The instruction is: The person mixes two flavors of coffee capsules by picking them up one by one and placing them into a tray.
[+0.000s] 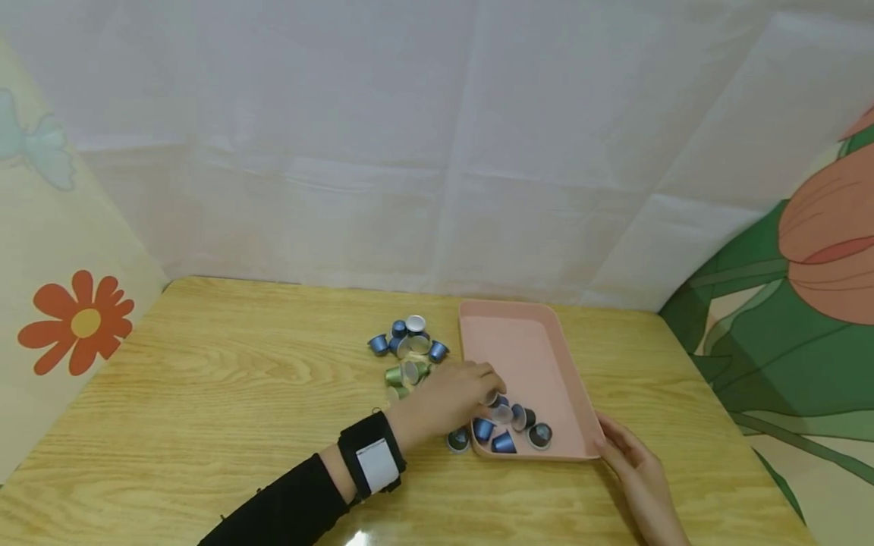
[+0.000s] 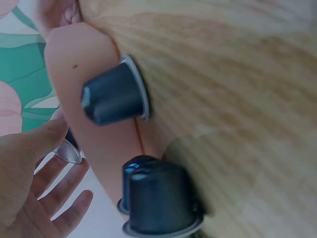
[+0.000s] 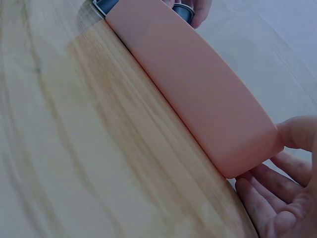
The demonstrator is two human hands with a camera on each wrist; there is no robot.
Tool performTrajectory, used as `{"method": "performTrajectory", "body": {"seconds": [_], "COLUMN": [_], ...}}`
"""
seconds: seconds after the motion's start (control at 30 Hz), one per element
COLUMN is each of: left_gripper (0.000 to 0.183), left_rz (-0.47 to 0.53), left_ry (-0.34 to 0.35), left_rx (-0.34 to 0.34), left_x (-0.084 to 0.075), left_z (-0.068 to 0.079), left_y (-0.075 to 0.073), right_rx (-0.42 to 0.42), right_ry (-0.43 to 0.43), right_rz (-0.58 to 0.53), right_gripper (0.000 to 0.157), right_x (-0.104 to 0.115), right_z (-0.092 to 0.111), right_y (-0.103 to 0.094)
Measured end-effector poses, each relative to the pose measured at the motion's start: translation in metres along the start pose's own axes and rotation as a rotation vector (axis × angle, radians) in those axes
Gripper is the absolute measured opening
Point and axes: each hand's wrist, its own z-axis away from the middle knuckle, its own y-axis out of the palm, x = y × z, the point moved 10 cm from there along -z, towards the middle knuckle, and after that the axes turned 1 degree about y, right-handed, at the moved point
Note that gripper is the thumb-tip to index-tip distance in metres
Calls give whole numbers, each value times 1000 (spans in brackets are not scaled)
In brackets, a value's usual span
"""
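My left hand (image 1: 454, 394) reaches over the left wall of a pink tray (image 1: 519, 341). Between its thumb and fingers it pinches a coffee capsule (image 2: 69, 151), silver lid showing. Below that hand, blue capsules (image 1: 504, 443) and dark ones (image 1: 539, 435) lie in the tray's near end. At the near right corner, my right hand (image 1: 635, 462) grips the tray, thumb at the rim (image 3: 278, 131) and fingers low against the outer wall. Just outside the tray's left wall sits a dark capsule (image 1: 458, 440), close under the left wrist.
Left of the tray, a cluster of blue capsules (image 1: 399, 329) lies on the wooden table (image 1: 239, 379). Nearer, green capsules (image 1: 394, 376) are partly hidden behind the left hand. A white cloth (image 1: 410, 152) hangs along the back edge.
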Motion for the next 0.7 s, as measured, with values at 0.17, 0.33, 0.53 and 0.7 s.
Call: {"method": "performTrajectory", "body": {"seconds": [0.17, 0.33, 0.53, 0.7], "left_gripper": [33, 33, 33, 32], "left_rz": [12, 4, -20, -32], "left_ry": [11, 21, 13, 2], "left_rx": [4, -7, 5, -2], "left_x": [-4, -6, -7, -7], "left_z": [-1, -1, -2, -1], "left_y": [8, 10, 12, 10], "right_rx": [3, 0, -2, -3], "right_ry": [-8, -14, -33, -25], "right_rz": [-17, -4, 7, 5], "right_gripper": [60, 58, 57, 58], "right_x": [1, 1, 2, 2], "right_z": [-1, -1, -1, -1], "right_y": [0, 0, 0, 0]}}
